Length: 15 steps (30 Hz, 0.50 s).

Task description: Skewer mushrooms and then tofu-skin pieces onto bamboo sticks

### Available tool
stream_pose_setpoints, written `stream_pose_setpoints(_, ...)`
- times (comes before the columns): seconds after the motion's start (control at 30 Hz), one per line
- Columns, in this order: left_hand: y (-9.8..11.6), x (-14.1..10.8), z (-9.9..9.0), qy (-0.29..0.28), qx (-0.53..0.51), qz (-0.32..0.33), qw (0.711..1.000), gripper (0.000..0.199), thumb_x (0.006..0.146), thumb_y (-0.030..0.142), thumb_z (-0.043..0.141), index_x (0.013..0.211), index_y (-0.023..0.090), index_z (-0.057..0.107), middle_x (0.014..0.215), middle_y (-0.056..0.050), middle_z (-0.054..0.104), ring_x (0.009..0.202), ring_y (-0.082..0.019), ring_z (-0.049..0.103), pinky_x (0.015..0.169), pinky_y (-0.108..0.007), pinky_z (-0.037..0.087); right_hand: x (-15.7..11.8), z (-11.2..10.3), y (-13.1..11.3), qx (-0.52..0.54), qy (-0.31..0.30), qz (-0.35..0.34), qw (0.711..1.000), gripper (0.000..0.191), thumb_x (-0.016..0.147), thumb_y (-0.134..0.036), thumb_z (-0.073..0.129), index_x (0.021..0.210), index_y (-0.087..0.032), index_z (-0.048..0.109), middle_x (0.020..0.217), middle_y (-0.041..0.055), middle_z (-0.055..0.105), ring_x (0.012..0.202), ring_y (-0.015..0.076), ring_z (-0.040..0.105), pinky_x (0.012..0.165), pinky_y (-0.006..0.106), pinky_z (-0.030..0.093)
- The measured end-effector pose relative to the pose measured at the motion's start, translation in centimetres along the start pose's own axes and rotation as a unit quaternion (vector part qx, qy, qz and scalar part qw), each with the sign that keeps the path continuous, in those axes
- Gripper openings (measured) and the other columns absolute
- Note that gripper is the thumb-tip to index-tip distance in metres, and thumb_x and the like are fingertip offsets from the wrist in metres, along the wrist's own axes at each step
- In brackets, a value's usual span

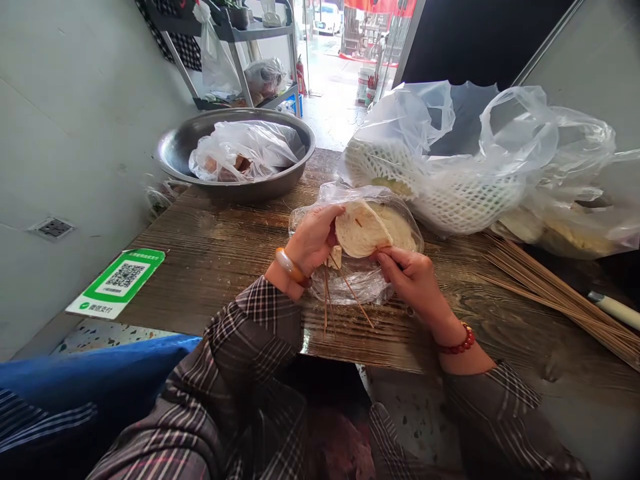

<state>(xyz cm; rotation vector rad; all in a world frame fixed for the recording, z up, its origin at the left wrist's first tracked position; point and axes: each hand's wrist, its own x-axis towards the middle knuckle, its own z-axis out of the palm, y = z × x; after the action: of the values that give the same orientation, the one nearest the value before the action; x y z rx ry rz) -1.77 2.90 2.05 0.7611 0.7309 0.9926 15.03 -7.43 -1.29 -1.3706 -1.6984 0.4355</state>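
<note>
My left hand (316, 241) is closed on the left edge of a thin, round, pale sheet of food (361, 233), thumb on top. At the sheet's lower right edge, my right hand (411, 275) pinches a thin bamboo skewer, most of it hidden by the fingers and the sheet. A short bit of stick shows through the sheet's upper face. Behind it, more pale round sheets (400, 225) lie on a clear plastic bag (345, 195). Below my left hand, several skewers (354, 288) stick out from a small pale piece (334, 257) on the bag.
A metal basin (167, 150) with a plastic bag stands at the back left. White bags (460, 190) with netted contents fill the back right. Loose bamboo skewers (555, 283) and a pale handle (615, 310) lie right. A green QR card (120, 280) rests at the table's (200, 267) left edge.
</note>
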Motion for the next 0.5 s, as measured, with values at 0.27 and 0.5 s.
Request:
stream_pose_setpoints(0.27, -0.72, 0.34, -0.46, -0.041, 0.007, 0.005, 0.999, 0.015, 0.074, 0.023, 0.075, 0.079, 0.011, 0.070, 0.075, -0.005, 0.071, 0.066, -0.013, 0.063, 0.062, -0.023, 0.053, 0.05, 0.07, 0.11, -0.006, 0.000, -0.005, 1.000, 0.034, 0.097, -0.036, 0.052, 0.074, -0.018, 0.068, 0.056, -0.0016, 0.055, 0.052, 0.0124, 0.049, 0.054, 0.026, 0.037)
stream_pose_setpoints(0.5, -0.73, 0.27, -0.38, -0.050, -0.004, -0.004, 0.999, 0.014, 0.074, 0.022, 0.075, 0.080, 0.011, 0.070, 0.077, -0.005, 0.072, 0.068, -0.013, 0.064, 0.065, -0.024, 0.054, 0.09, 0.04, 0.14, -0.009, 0.001, -0.003, 1.000, 0.037, 0.098, -0.039, 0.050, 0.071, -0.019, 0.065, 0.054, -0.0022, 0.052, 0.051, 0.0120, 0.046, 0.054, 0.026, 0.036)
